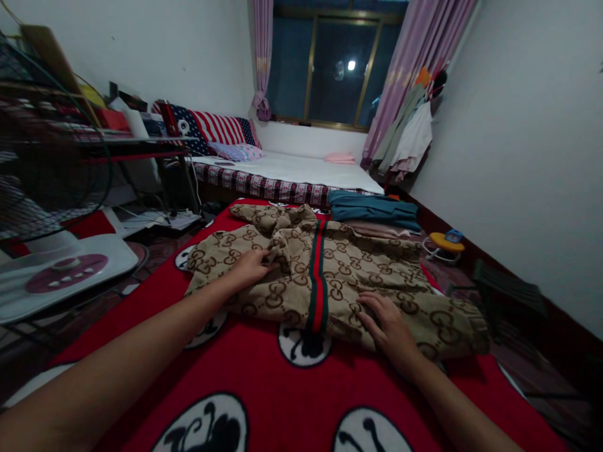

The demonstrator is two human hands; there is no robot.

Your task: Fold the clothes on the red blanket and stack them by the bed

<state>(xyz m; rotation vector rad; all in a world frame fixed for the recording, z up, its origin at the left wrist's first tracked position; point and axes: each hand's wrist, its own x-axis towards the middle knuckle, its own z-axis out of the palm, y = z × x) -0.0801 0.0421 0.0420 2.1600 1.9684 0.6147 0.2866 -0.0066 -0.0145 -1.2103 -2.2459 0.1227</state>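
Note:
A tan hooded jacket [348, 257] with a brown interlocking-letter pattern lies spread sideways on a red blanket [264, 389]. A green and red stripe [319, 276] runs across its middle. The hood lies toward the left, and one sleeve stretches to the right. My left hand [252, 269] is at the left part of the jacket, its fingers closed on a fold of the cloth. On the near edge, right of the stripe, my right hand [389, 323] rests with fingers apart on the fabric.
Folded teal cloth [372, 210] lies at the blanket's far right. Beyond is a bed [301, 169] under a window. A fan [51, 138] and a white stool [108, 254] stand left; a yellow round stool [446, 242] and a dark folding stool [509, 289] stand right.

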